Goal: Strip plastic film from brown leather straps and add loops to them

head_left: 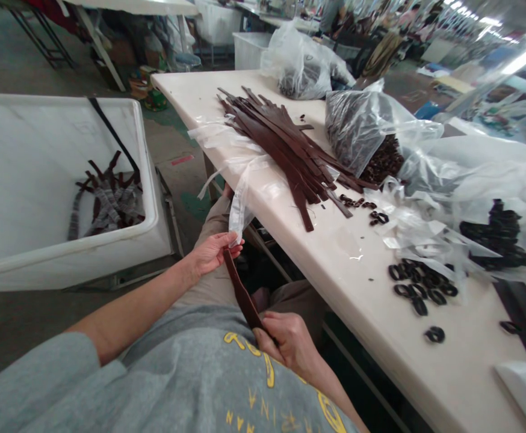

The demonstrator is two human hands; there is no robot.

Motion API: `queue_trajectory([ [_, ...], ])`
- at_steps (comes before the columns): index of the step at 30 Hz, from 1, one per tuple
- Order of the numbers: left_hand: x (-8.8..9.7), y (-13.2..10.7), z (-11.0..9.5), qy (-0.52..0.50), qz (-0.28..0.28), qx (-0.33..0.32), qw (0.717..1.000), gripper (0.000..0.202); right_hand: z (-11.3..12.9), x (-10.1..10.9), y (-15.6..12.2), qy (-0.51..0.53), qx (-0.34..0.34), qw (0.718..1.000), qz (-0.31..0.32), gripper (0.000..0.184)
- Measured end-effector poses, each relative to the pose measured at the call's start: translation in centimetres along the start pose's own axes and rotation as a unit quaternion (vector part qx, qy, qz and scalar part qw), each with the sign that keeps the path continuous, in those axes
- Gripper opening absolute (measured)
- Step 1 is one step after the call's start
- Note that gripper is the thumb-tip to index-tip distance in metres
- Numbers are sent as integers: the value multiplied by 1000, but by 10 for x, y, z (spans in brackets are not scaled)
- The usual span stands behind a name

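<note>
Over my lap, my right hand (290,340) grips the lower part of a dark brown leather-like strap (241,288). The strap slants up and left, its far end just below the fingers of my left hand (213,254). That hand pinches the lower end of a clear plastic sleeve (239,204), which trails up onto the table edge. Whether the strap's tip touches the sleeve or the left fingers, I cannot tell. A pile of similar brown straps (276,138) lies on the white table (335,288), with more clear sleeves (218,135) by its left edge.
Left of me stands a white bin (14,174) with wrapped brown straps (109,198) inside. Bags of small brown loops (383,159) stand behind the pile. Black loops (419,282) and a plastic bag of black pieces (498,231) lie at right. People work in the background.
</note>
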State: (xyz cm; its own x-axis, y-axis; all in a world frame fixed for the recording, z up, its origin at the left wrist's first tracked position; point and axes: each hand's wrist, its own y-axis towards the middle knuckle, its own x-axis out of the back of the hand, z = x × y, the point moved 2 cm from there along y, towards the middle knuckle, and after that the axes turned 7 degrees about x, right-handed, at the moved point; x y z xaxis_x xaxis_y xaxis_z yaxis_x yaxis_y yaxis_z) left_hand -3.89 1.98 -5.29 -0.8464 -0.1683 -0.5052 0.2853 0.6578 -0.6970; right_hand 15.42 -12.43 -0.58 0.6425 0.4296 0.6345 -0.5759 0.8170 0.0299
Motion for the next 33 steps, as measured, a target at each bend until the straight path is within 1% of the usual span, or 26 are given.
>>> queue_trajectory([
  [3, -2, -1, 1, 10, 4, 0, 1000, 10, -3, -1, 1, -19, -18, 999, -23, 43],
  [6, -2, -1, 2, 11, 8, 1, 1000, 9, -6, -2, 3, -42, -39, 997, -44, 44],
  [12, -4, -2, 2, 0, 10, 0, 1000, 10, -11, -6, 1, -59, -73, 994, -55, 44],
  [16, -8, -3, 5, 1, 18, 8, 1000, 10, -14, -6, 1, -44, -117, 990, -64, 42],
  [20, -15, -6, 17, 6, 36, 21, 999, 8, -17, -1, 16, -21, -140, 987, -78, 43],
  [22, -22, -9, 25, 14, 56, 22, 998, 11, -18, 6, 31, -2, -145, 985, -94, 45],
  [24, -30, -12, 29, 23, 87, 15, 996, 16, -18, 15, 45, 33, -147, 981, -125, 46],
  [26, -37, -14, 25, 22, 108, -7, 994, 20, -18, 22, 52, 91, -137, 975, -148, 43],
  [28, -40, -14, 12, 13, 110, -44, 993, 22, -19, 22, 48, 161, -122, 970, -134, 37],
  [30, -39, -11, -4, 8, 101, -78, 992, 25, -23, 12, 33, 213, -119, 965, -94, 35],
  [31, -37, -10, -10, 11, 95, -89, 991, 26, -26, 4, 23, 223, -126, 964, -77, 35],
  [33, -34, -8, -14, 34, 86, -94, 991, 31, -33, -11, 2, 225, -148, 961, -60, 46],
])
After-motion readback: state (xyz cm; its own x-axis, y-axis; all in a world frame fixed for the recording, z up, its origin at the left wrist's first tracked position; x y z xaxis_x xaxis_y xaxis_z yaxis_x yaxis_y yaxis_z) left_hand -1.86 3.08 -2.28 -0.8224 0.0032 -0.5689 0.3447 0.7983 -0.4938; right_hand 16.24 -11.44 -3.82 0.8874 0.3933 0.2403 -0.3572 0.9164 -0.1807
